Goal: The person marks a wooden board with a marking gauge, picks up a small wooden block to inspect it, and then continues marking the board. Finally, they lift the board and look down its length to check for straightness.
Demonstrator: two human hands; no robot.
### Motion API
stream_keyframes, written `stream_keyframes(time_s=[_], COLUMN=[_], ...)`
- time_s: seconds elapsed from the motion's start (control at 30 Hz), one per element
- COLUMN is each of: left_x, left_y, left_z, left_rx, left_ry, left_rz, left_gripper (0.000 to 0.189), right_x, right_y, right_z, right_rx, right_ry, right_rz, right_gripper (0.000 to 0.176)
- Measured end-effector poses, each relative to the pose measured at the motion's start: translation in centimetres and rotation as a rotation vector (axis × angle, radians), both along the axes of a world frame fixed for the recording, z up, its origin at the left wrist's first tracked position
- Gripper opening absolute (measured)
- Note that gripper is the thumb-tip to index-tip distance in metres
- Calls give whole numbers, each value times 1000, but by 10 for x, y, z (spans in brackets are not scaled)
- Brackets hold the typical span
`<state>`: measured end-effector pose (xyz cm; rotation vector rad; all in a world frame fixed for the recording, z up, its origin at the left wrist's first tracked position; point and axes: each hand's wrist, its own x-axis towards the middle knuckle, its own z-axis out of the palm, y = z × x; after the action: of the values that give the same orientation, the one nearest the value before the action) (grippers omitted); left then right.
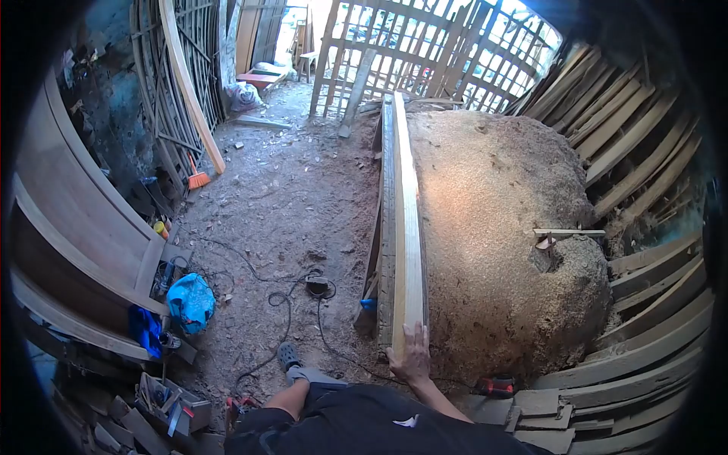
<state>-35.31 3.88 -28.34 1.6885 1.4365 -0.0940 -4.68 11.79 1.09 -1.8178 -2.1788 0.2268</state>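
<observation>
A long, pale wooden beam [410, 250] runs away from me along the top of a narrow, dark workbench [387, 227]. My right hand [412, 356] is at the beam's near end, its fingers over the wood and its thumb at the left side. I see part of my left arm [292, 398] beside my dark shirt, but the hand itself is hidden. Beneath the near part of the bench a small blue thing [368, 304] shows.
A big sawdust heap [493, 197] rises right of the bench. A red-and-black power tool [494, 387] lies near my right side. On the floor, cords trail around a dark device [317, 285]. Wooden panels [98, 182] and a blue bag [191, 302] are left; stacked boards [629, 379] line the right.
</observation>
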Motion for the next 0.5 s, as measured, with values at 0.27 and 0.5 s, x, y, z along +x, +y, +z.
stream_keyframes(time_s=[0.27, 0.5], left_x=[-9, -33], left_y=[20, -16], left_z=[21, 25], left_rx=[30, 258], left_ry=[-51, -218], left_rz=[-248, -556], left_gripper=[30, 29], right_x=[-1, 0], right_y=[-3, -4], right_z=[3, 1], right_rx=[3, -27], right_ry=[63, 121], right_rz=[-48, -63], right_gripper=[79, 76])
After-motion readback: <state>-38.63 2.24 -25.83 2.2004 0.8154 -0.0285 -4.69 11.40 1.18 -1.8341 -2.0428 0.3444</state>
